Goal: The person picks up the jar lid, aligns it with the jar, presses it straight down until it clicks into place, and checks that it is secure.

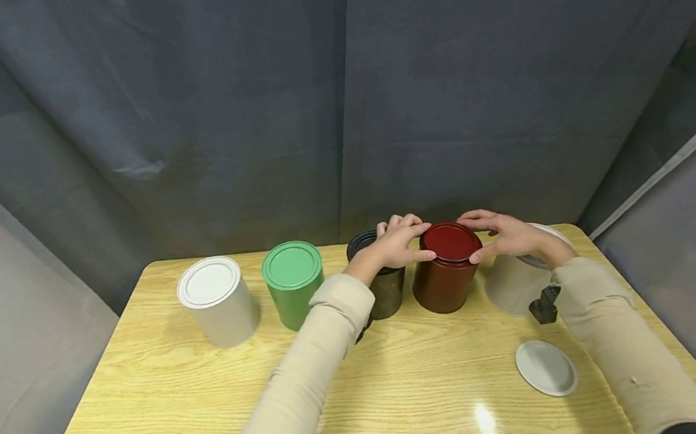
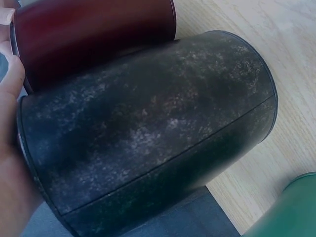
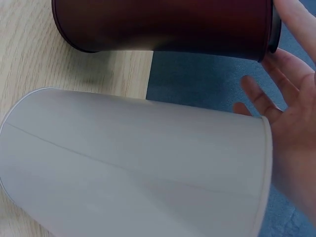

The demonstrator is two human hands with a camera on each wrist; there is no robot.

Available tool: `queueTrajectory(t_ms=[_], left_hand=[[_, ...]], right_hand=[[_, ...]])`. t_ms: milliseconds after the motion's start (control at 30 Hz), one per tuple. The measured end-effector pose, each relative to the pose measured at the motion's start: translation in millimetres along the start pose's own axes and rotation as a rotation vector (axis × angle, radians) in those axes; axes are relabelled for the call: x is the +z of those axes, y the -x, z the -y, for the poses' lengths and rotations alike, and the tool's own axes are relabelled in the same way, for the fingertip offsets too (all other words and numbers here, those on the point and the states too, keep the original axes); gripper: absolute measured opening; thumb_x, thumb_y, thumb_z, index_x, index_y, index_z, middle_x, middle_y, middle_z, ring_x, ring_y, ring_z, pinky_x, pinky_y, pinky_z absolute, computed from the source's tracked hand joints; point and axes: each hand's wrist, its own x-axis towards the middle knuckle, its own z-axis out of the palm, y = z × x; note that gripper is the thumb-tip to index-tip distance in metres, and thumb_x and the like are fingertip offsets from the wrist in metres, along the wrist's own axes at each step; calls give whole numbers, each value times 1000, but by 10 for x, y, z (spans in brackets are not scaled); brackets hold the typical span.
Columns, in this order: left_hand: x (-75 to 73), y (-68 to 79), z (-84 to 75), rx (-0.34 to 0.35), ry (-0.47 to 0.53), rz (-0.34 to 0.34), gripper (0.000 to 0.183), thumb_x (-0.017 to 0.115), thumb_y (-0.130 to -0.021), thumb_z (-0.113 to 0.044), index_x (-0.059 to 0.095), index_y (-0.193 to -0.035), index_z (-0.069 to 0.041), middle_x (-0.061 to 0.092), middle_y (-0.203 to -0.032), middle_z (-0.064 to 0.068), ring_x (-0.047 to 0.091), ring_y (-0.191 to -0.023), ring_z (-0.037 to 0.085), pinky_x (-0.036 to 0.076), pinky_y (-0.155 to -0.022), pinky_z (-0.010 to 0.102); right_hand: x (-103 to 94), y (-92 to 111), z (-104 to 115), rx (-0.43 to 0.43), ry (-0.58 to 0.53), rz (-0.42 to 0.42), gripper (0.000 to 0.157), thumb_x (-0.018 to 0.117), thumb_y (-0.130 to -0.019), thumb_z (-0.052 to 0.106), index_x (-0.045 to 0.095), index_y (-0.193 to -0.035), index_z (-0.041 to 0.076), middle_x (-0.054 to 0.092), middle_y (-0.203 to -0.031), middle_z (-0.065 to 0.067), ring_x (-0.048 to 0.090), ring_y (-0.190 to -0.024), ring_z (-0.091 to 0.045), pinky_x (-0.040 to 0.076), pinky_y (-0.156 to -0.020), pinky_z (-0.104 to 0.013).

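Note:
A dark red can [image 1: 445,288] stands near the table's back edge, its glossy red lid [image 1: 452,242] on top. The left hand [image 1: 396,246] holds the left side of this lid, with thumb and forefinger at its edge. On the opposite side, the right hand [image 1: 507,234] has its thumb and forefinger at the lid's edge, its other fingers spread loosely. Under the left wrist stands a mottled black can [image 2: 148,133], partly hidden in the head view. A large white can [image 3: 138,153] is below the right hand, its top mostly covered by that hand and wrist.
A grey-white round lid [image 1: 546,368] lies flat on the wooden table [image 1: 216,418], front right. To the left stand a green can [image 1: 295,291] and a white can [image 1: 225,313], both with lids on. Grey curtains [image 1: 233,115] hang close behind the table and along its sides.

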Motion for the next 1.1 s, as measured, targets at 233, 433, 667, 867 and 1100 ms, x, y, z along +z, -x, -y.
queueTrajectory(t_ms=[233,433,667,867,1100], left_hand=[[27,-13,6,-15,-4,13,63,51,-88,-50,34,-142,-21,36,-135,-3,29,-115,15,22,-89,35],[37,-20,10,-13,-13,21,64,51,-88,-50,33,-142,-21,36,-135,-3,30,-114,14,22,-88,34],[10,-8,-15,-22,-24,35,64,50,-88,-50,33,-142,-21,36,-135,-3,30,-115,15,23,-88,35],[18,-13,-18,-24,-28,40,63,49,-89,-50,32,-142,-22,36,-135,-4,29,-115,15,23,-89,34],[12,-16,-8,-9,-10,25,64,49,-88,-50,32,-142,-21,35,-135,-3,29,-114,15,23,-89,34]], right_hand=[[20,7,-1,17,-12,7,71,74,-76,23,42,-133,-3,34,-138,-18,31,-124,-37,29,-91,-59],[32,15,-5,25,-20,7,72,74,-75,23,42,-134,-3,34,-138,-18,30,-125,-37,29,-92,-59],[32,22,-2,28,-17,4,72,75,-75,23,42,-134,-2,34,-138,-18,30,-125,-37,29,-91,-59],[30,33,-4,41,-25,4,73,75,-74,23,41,-134,-2,33,-139,-19,28,-125,-38,29,-92,-60],[11,26,-35,56,-41,7,75,75,-75,19,38,-135,-5,31,-139,-21,27,-125,-40,29,-92,-61]])
